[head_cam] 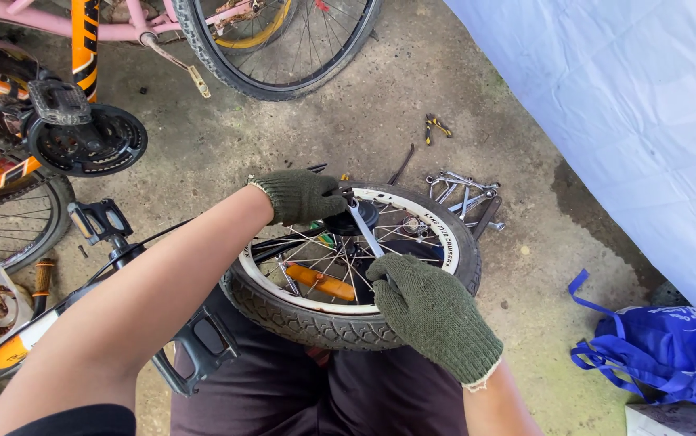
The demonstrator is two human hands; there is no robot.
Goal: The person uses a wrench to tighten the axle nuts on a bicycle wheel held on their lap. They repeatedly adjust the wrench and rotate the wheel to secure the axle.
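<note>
Small bicycle wheel [308,311] lying flat near, across the lap. Left hand [299,195] gloved, fingers closed over the black hub [360,218]. Right hand [433,311] gloved, fingers wrapped round the wrench [364,230] handle. Likely light but stiff; spokes fragile, so best gripped at the tyre. Spare spanners [461,194] far right on the floor.

Small bike wheel [316,311] w/ black tyre, white rim, lies across person's lap, centre frame. Left hand [299,196], green knit glove, grips hub area at wheel's top. Right hand [433,311], same glove, holds silver wrench [364,228] reaching up to the hub. Orange reflector [320,282] in the spokes. Spanners [463,194] on concrete just above-right of wheel; pliers [436,127] further up. Blue bag [671,351] lower right. Orange bike w/ pedal [57,101] upper left.
</note>
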